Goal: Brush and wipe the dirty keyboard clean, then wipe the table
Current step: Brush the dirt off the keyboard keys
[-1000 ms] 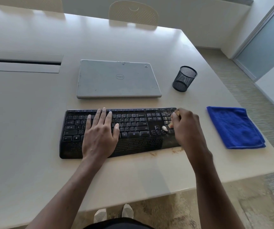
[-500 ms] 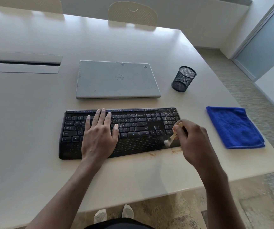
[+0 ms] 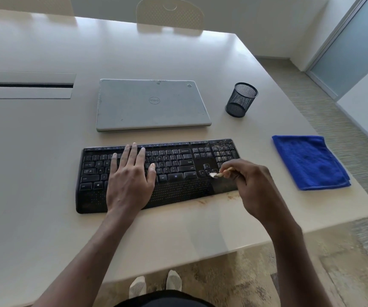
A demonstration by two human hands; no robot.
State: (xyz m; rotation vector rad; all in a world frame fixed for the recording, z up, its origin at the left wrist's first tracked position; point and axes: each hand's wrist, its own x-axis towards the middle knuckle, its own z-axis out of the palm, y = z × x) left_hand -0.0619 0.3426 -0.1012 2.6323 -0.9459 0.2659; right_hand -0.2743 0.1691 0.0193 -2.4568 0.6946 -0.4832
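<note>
Found the black keyboard (image 3: 178, 191) flat on the counter (image 3: 34, 151), on the near side of a closed laptop (image 3: 152, 105), with a mesh pen cup (image 3: 240, 99) at far right and a folded blue cloth (image 3: 309, 161) to its right, apart and untouched. Noted the left hand (image 3: 129, 178) spread flat on the left-centre keys, fingers straight, pinning the board down. Noted the right hand (image 3: 247, 182) curled round a small brush (image 3: 217, 174), bristle tip down at the arrow keys towards the right end. Observed brown grit (image 3: 223, 149) thick over the number pad at the far right corner, and loose crumbs (image 3: 232, 197) on the counter just beside the near right edge. Judged as the brushing step, partway through; wiping not yet begun. Recommend next short, light strokes across the number pad, drawing grit toward the near edge without driving it between keys; thereafter the cloth for keyboard, then counter
</note>
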